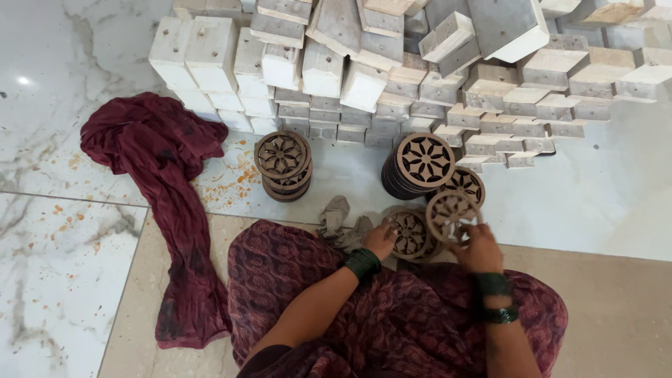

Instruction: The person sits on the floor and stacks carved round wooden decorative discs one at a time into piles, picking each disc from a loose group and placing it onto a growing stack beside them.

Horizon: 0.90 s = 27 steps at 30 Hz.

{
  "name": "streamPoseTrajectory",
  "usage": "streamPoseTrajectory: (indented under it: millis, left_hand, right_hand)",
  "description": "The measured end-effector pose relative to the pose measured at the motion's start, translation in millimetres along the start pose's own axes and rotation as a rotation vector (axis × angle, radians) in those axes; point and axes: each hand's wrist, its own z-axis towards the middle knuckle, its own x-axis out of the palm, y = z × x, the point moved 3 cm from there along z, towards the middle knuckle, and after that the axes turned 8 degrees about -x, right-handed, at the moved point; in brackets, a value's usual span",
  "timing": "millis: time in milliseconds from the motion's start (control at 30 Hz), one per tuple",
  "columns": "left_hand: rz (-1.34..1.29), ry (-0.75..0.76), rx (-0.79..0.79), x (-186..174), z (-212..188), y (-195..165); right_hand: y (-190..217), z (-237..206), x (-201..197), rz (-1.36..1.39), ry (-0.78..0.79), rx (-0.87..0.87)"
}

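1. Right hand (pixel 478 246) grips a round carved wooden disc (pixel 451 215) w/ cut-out flower pattern, fingers closed on its lower rim; disc is held tilted up off the floor, just in front of the knees.
2. Left hand (pixel 380 240) rests on a second disc (pixel 409 233) lying on a low pile beside the first; fingers curl over its left edge, touching it. Can't tell if it's actually clamped or just pressed.
3. Green bangles on both wrists; patterned maroon skirt (pixel 364 308) fills the bottom of view.
4. Grey rag (pixel 337 218) lies crumpled on the floor just left of the left hand.
5. Behind the hands: leaning stack of dark discs (pixel 418 164), one flower face toward camera. Another disc (pixel 463 183) sits right beside it.
6. Further left, apart: short upright stack of discs (pixel 283 165).
7. Big heap of pale wooden blocks (pixel 392 70) across the top.
8. Maroon cloth (pixel 157 182) trails over the marble floor (pixel 56 231) at left.
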Motion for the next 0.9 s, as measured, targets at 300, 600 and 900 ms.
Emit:
streamPoseTrajectory:
  millis: [300,600,900]
  left_hand:
    - [0.118,-0.132,0.135,-1.5,-9.4,-8.3]
    - [0.153,-0.109,0.171,6.2,-2.5,-6.8]
    - [0.211,-0.085,0.130,11.9,2.2,-1.7]
  right_hand:
    - [-10.9,57.0,-23.7,-0.137,-0.180,-0.012]
    - [-10.1,82.6,-23.2,-0.101,-0.063,0.036]
    - [-14.8,93.5,-18.2,-0.125,-0.049,0.046]
